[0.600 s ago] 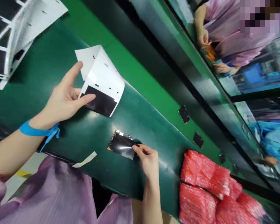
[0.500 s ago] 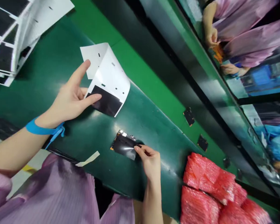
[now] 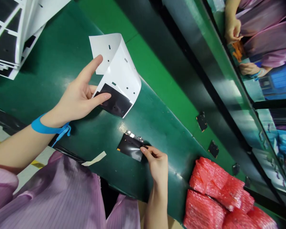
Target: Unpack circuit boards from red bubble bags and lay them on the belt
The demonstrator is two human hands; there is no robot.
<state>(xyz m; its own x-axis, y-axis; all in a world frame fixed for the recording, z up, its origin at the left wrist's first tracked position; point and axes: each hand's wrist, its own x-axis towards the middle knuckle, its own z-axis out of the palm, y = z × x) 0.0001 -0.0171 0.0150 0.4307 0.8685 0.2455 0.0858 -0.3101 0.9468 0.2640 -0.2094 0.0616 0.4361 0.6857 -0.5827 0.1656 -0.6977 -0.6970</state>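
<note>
My left hand [image 3: 79,95], with a blue strap at the wrist, pinches a curled white backing sheet [image 3: 119,68] that carries a black rectangular film [image 3: 115,103] on its lower part. The sheet is lifted off the dark green table [image 3: 50,63]. My right hand [image 3: 157,162] is closed on the edge of a small black glossy panel [image 3: 131,146] that lies on the table nearer to me.
A stack of white sheets with black rectangles [image 3: 7,35] lies at the far left. Red bubble-wrap packs [image 3: 216,194] sit at the right. Small black parts [image 3: 201,121] ride a green conveyor strip. A tape strip [image 3: 94,159] lies near the table's edge. Another person's hands [image 3: 233,30] work opposite.
My left hand has raised the white sheet a little and moved it rightward. The right hand stays pinched on the black panel. The view has shifted.
</note>
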